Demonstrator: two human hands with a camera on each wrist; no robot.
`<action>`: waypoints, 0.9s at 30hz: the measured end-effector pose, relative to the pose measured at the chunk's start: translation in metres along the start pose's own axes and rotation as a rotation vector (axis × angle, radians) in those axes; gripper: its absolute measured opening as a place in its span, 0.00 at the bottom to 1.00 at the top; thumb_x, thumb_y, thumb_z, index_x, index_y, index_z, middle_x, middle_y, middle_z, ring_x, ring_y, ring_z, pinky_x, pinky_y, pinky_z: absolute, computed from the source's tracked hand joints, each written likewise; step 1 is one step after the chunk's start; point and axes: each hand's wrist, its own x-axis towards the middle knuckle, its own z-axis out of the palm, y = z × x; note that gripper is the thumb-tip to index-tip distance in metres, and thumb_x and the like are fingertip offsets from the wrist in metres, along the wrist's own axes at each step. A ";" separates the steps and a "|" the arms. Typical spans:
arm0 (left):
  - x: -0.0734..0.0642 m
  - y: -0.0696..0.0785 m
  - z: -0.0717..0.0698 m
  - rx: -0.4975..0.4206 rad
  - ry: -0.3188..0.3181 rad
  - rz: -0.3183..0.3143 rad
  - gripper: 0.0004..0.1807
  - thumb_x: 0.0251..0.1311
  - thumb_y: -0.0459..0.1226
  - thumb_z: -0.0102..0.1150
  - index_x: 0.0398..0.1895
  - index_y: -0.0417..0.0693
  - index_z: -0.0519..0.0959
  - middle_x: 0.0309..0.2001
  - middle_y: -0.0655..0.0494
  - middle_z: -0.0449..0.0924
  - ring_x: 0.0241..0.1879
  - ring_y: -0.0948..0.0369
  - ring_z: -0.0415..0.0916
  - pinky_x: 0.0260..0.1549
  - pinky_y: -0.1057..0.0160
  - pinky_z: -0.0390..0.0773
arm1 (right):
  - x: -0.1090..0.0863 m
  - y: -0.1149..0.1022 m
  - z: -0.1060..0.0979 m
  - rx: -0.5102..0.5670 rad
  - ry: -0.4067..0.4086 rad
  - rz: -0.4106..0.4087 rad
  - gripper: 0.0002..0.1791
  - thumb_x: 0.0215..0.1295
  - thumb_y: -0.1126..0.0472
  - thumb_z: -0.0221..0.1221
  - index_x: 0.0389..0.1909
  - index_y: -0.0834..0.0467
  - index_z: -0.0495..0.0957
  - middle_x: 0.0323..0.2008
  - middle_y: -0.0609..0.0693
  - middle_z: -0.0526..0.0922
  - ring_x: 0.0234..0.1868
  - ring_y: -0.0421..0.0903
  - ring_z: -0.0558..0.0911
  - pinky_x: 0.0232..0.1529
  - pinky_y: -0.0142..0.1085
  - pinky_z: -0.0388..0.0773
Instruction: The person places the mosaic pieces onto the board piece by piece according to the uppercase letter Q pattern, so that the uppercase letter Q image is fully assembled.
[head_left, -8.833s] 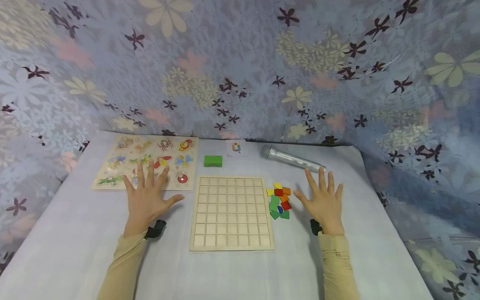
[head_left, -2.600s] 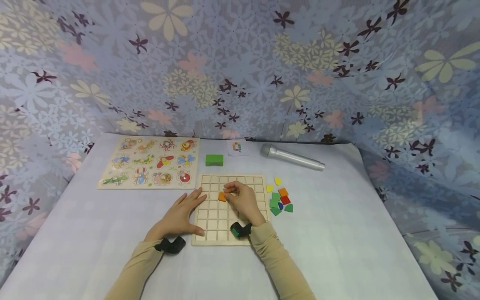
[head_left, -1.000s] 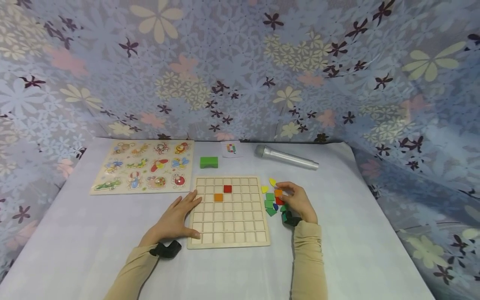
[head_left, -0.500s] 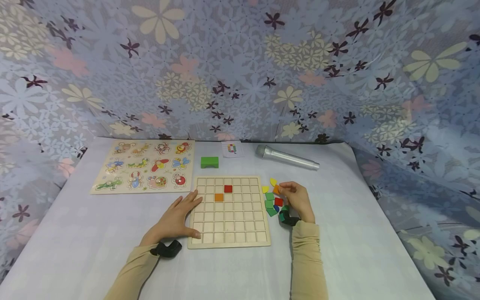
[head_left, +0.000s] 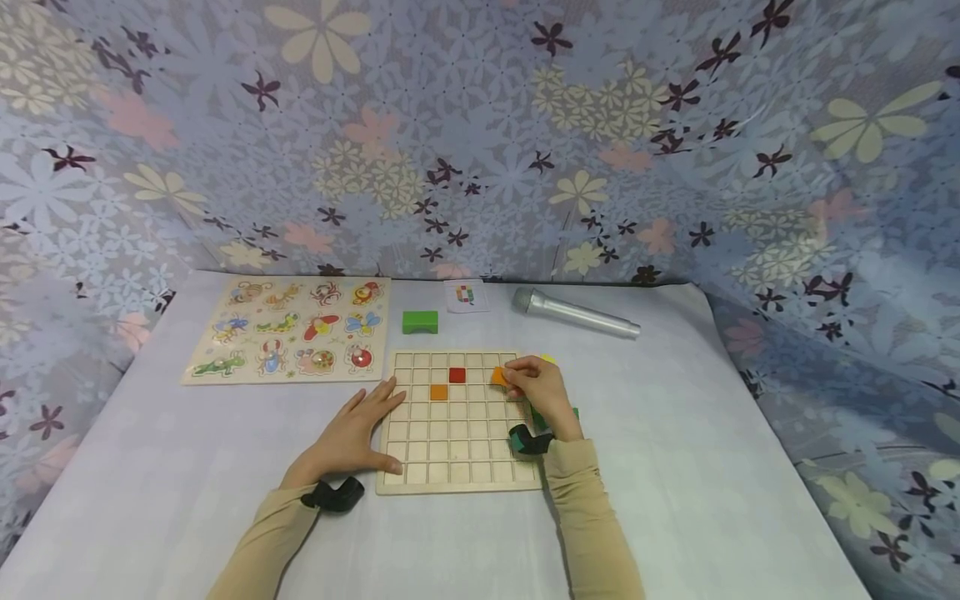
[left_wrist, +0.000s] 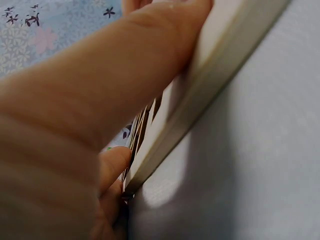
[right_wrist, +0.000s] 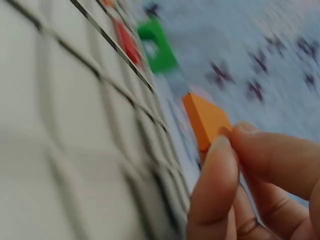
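A wooden grid board (head_left: 459,450) lies in the middle of the table. Set in its cells near the far side are a red square tile (head_left: 457,375) and an orange square tile (head_left: 438,392). My left hand (head_left: 337,442) rests spread along the board's left edge, with thumb and fingers on its rim. My right hand (head_left: 542,390) pinches a second orange square tile (right_wrist: 209,120) between thumb and fingertips. It holds the tile over the board's upper right cells, raised above the grid in the right wrist view.
Partly hidden behind the right hand lie loose tiles, among them a yellow one (head_left: 548,359) and a green one (head_left: 537,419). Beyond the board are a green block (head_left: 420,322), a pattern card (head_left: 466,296) and a silver microphone (head_left: 577,314). An insect puzzle (head_left: 288,331) lies far left.
The red and first orange tiles came onto the board earlier. My right hand has since picked the second orange tile from the pile and moved left over the board. The left hand has stayed put lately.
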 end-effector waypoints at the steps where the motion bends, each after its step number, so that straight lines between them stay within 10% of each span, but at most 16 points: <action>1: 0.000 0.000 0.000 0.000 -0.002 0.000 0.61 0.32 0.57 0.77 0.72 0.41 0.61 0.76 0.41 0.49 0.75 0.44 0.50 0.73 0.41 0.46 | -0.001 0.000 0.007 -0.009 -0.018 -0.008 0.11 0.65 0.67 0.59 0.46 0.68 0.78 0.37 0.55 0.84 0.28 0.38 0.81 0.30 0.25 0.82; 13: 0.000 0.002 -0.002 0.009 -0.008 0.004 0.61 0.33 0.58 0.77 0.72 0.41 0.61 0.76 0.41 0.50 0.75 0.44 0.50 0.73 0.41 0.47 | -0.012 -0.002 0.066 -0.101 -0.153 -0.119 0.06 0.62 0.68 0.61 0.39 0.67 0.80 0.31 0.59 0.84 0.22 0.38 0.79 0.27 0.28 0.81; 27: 0.001 0.000 -0.001 0.016 -0.012 0.000 0.61 0.33 0.59 0.76 0.72 0.41 0.62 0.76 0.41 0.49 0.75 0.44 0.50 0.73 0.40 0.47 | -0.023 -0.004 0.083 -0.509 -0.133 -0.294 0.03 0.59 0.59 0.67 0.32 0.54 0.86 0.35 0.50 0.82 0.29 0.39 0.72 0.29 0.28 0.68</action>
